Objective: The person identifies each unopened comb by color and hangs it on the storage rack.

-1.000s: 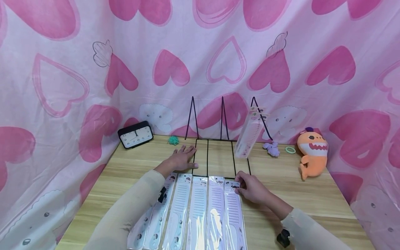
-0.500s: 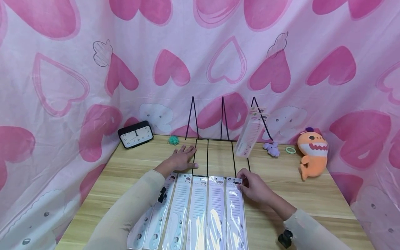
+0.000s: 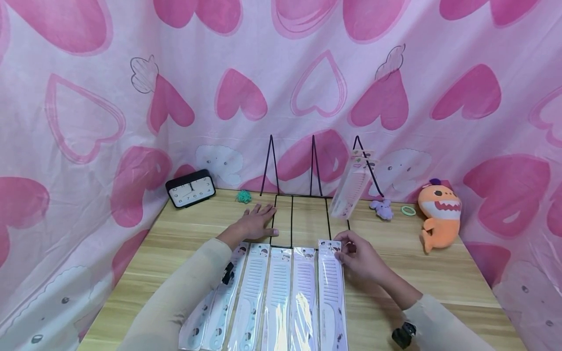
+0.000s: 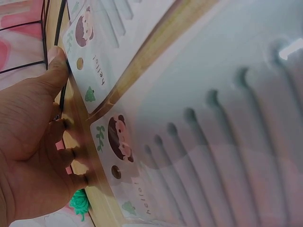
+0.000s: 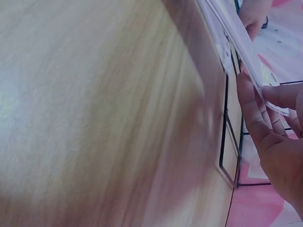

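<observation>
My right hand (image 3: 361, 256) pinches the top right edge of a purple packaged comb (image 3: 331, 292), the rightmost of a row. In the right wrist view, thumb and fingers hold the clear sleeve, whose top is raised off the table. My left hand (image 3: 254, 223) lies with fingers spread at the left side of a black wire rack (image 3: 291, 222). Beside the held comb lie another purple packaged comb (image 3: 304, 292) and several pale blue ones, among them a blue packaged comb (image 3: 253, 292). Two pink packaged combs (image 3: 350, 187) hang from the rack's right prong.
A black-framed clock (image 3: 190, 189) and a green tangled ball (image 3: 243, 196) sit at the back left of the wooden table (image 3: 417, 278). Right of the rack are a small purple toy (image 3: 382, 209), a pale green ring (image 3: 408, 210) and an orange plush shark (image 3: 439, 214).
My right hand has lifted the top end of the rightmost purple comb, shifting it slightly up and right. The left hand has stayed in place.
</observation>
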Demonstrator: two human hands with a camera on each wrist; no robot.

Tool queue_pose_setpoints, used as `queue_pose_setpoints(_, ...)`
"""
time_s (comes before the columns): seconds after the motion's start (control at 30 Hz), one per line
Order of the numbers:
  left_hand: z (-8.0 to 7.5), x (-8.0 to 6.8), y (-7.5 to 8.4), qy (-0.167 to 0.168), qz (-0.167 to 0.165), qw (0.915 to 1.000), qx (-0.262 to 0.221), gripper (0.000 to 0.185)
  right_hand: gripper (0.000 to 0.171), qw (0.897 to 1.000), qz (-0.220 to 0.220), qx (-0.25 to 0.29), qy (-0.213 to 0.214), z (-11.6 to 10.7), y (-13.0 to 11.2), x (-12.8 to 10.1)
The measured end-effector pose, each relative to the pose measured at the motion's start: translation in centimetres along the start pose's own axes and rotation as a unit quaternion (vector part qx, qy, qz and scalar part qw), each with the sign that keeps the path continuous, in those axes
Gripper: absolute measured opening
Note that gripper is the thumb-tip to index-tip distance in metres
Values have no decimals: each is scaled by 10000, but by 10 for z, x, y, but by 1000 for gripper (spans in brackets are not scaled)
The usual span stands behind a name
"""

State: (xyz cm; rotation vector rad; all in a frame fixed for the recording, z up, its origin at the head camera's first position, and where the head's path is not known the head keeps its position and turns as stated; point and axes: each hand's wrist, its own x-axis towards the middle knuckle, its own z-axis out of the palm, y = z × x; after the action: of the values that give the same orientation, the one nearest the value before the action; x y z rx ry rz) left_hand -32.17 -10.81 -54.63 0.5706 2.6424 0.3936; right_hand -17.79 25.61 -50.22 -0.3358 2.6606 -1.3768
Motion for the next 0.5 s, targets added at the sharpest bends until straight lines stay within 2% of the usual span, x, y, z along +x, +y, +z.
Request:
queue_pose_setpoints(0.17,-1,-5,3,109,66,9999,-30,98,39,9971,-201,668,302,-5,-5,0)
queue_pose_setpoints(0.27,-2,-8,6,132,67,9999,-36,97,41,9931,-498,901,569,-6,-8,0)
queue_pose_setpoints(0.37,-4,-11,7,135,76,9999,-56,97,41,9883,-813,1008,809,-7,-11,0)
queue_pose_setpoints(0.5,-2,-7,4,128,103,9999,-35,99,40,9856,-993,965,973,-10,-19,-2)
